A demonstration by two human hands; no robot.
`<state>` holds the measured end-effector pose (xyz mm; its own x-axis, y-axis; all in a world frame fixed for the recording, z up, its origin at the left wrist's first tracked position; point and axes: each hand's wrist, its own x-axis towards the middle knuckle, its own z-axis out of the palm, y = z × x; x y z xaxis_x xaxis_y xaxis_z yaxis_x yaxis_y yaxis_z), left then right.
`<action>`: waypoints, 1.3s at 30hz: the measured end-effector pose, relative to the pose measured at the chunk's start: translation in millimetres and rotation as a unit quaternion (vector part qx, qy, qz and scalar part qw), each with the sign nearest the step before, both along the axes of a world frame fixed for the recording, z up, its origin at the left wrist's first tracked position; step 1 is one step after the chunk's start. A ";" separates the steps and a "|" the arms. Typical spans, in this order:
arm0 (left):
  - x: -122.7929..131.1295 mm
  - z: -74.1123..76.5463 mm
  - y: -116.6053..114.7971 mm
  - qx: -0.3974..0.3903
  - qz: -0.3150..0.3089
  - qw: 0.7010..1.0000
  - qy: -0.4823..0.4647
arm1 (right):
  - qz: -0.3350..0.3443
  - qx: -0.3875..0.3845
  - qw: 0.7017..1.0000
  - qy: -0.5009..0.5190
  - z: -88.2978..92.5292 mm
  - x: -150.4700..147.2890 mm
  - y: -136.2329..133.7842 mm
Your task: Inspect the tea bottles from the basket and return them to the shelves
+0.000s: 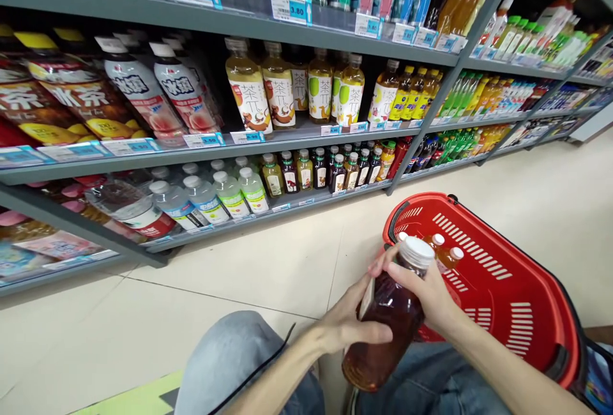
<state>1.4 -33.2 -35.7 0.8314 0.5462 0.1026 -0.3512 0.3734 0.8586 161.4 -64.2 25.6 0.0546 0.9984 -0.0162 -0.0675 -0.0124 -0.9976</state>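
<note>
Between both hands is a large bottle of dark brown drink (390, 319) with a white cap, tilted over my knees. My left hand (352, 322) wraps its lower side, thumb across the front. Near the neck, my right hand (426, 287) grips the bottle just under the cap. Part of a pale label shows on its left side; the rest is hidden by my fingers. Just behind the bottle stands a red shopping basket (479, 230), with a few white-capped bottles (450, 258) of amber drink inside.
Drink shelves (287, 137) run along the left and back, with price tags on their edges. White-capped bottles (220, 195) and small dark juice bottles (338, 172) fill the bottom shelf. Tea bottles (249, 96) stand above. Pale floor tiles (268, 262) lie between shelf and knees.
</note>
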 end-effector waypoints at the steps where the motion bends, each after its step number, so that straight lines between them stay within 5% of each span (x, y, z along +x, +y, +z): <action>1: -1.3 2.0 0.9 0.009 -0.029 1.000 0.002 | 0.024 0.017 0.999 0.013 2.2 3.9 -1.9; 5: -1.9 6.2 -3.9 0.047 -0.122 0.991 -0.010 | 0.025 0.027 0.996 0.079 6.0 19.7 -8.8; 9: 3.2 4.3 -16.0 0.029 -0.136 0.990 -0.035 | -0.048 0.035 0.997 0.053 6.2 29.6 -9.5; 14: 5.8 -9.8 -24.3 -0.035 -0.037 0.999 -0.011 | -0.032 -0.053 0.995 0.077 1.7 29.0 8.7; 20: 12.5 -38.1 -30.1 0.005 0.125 0.976 0.179 | -0.102 -0.257 0.947 0.165 -37.3 25.5 40.0; 24: 20.6 -52.2 -38.8 -0.008 0.135 0.970 0.201 | -0.086 -0.277 0.945 0.152 -55.7 27.7 47.3; 39: 23.2 -57.3 -35.2 0.008 0.110 0.965 0.236 | -0.091 -0.252 0.952 0.150 -58.3 33.4 50.0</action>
<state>24.6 -68.4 -93.0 0.6519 0.7159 -0.2499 0.0116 0.3201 0.9473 194.8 -14.2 -32.7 0.1428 0.8338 -0.5332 -0.3946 -0.4461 -0.8033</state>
